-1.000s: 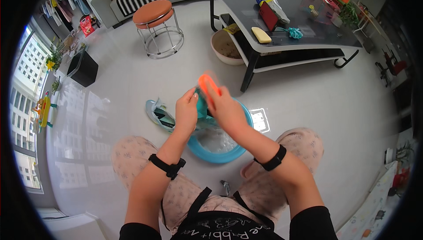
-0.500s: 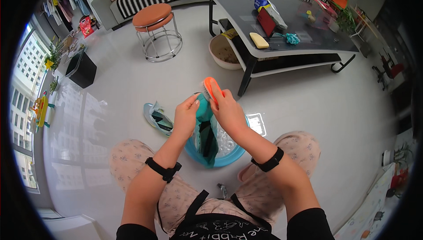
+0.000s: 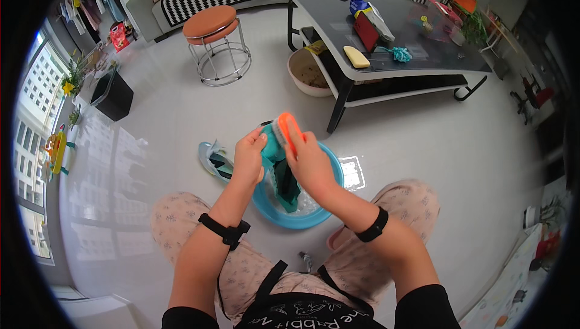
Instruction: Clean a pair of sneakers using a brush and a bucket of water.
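Note:
My left hand (image 3: 249,152) is closed on a wet teal fabric shoe (image 3: 285,187), gripping it near its upper end. The shoe hangs down over a blue basin (image 3: 297,221) of sudsy water, its dark inside showing. An orange scrub brush (image 3: 287,128) is in my right hand (image 3: 309,163), with its pale bristles against the shoe's upper end, close to my left fingers. On the floor left of the basin lies another shoe (image 3: 212,155), pale-edged with a dark inside. My left wrist and fingers partly hide it.
Beyond the basin stand an orange-topped stool (image 3: 209,24) and a dark coffee table (image 3: 399,33). A cream tub (image 3: 308,72) sits by the table's near-left leg. A black bin (image 3: 113,94) is at the left near the window. My knees flank the basin.
The shoe and brush have shifted slightly; the brush has come a little lower, toward me. The shoe's lower end has risen, uncovering more of the basin's near rim.

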Action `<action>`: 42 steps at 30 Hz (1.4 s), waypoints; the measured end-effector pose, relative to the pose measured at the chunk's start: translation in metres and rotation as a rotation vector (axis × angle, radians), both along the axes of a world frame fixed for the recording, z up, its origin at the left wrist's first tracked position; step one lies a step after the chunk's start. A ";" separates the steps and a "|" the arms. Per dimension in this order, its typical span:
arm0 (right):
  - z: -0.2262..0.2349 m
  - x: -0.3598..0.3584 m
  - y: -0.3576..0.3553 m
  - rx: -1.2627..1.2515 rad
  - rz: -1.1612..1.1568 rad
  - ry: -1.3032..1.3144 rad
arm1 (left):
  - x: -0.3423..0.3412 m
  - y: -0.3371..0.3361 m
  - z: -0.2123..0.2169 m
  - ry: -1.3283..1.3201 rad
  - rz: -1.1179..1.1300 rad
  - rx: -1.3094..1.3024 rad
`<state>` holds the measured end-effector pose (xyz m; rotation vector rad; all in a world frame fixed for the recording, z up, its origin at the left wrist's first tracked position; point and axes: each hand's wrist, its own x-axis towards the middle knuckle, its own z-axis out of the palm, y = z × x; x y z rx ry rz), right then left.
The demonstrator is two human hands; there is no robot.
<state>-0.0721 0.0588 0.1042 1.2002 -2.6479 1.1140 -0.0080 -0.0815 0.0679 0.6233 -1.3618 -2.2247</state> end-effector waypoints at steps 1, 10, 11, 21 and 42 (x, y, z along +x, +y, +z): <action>0.007 0.010 0.001 0.040 0.054 0.029 | 0.001 0.001 0.002 0.023 -0.016 0.016; 0.005 -0.010 -0.009 0.121 -0.005 -0.038 | 0.001 0.009 0.003 0.004 -0.063 0.074; -0.010 -0.018 -0.013 -0.070 -0.001 -0.027 | 0.000 0.009 0.002 0.000 -0.055 0.052; 0.004 -0.036 -0.008 -0.451 0.039 -1.281 | -0.001 0.006 0.007 -0.023 0.039 0.027; 0.028 -0.048 -0.005 -0.971 -0.163 -1.669 | 0.007 0.016 0.022 0.038 -0.003 -0.068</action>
